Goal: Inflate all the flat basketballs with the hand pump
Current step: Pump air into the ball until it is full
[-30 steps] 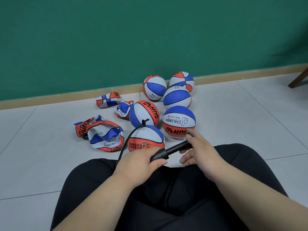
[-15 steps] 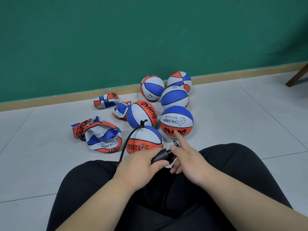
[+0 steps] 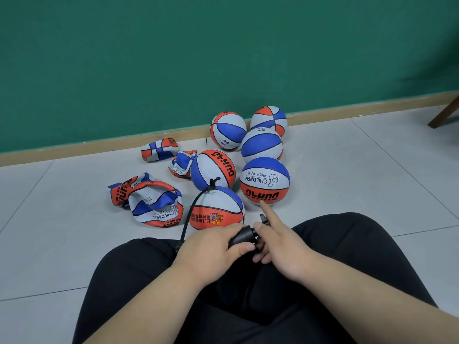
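Your left hand (image 3: 211,247) grips the pump (image 3: 242,236) barrel just behind the hosed ball (image 3: 216,209); your right hand (image 3: 280,244), behind and right of that ball, curls its lower fingers round the handle (image 3: 262,217), index straight; the pump's long axis slants near-left to far-right, so the next pull goes away from the ball; the left hand is nearer it; a second ago the plunger stood drawn out, now it is pressed home.

Every basketball here is the same mix: orange-red, blue and off-white panels with thin black seams. The nearest ball (image 3: 216,212) has an orange band with a little cartoon print, and the CHILDREN ball (image 3: 264,181) has black lettering on white. The crumpled flat ball (image 3: 154,204) has the same colours. The hand pump (image 3: 242,235) and hose (image 3: 184,228) are black. The wall (image 3: 149,58) is deep green, the skirting (image 3: 74,150) tan, the floor tiles (image 3: 360,170) pale grey.
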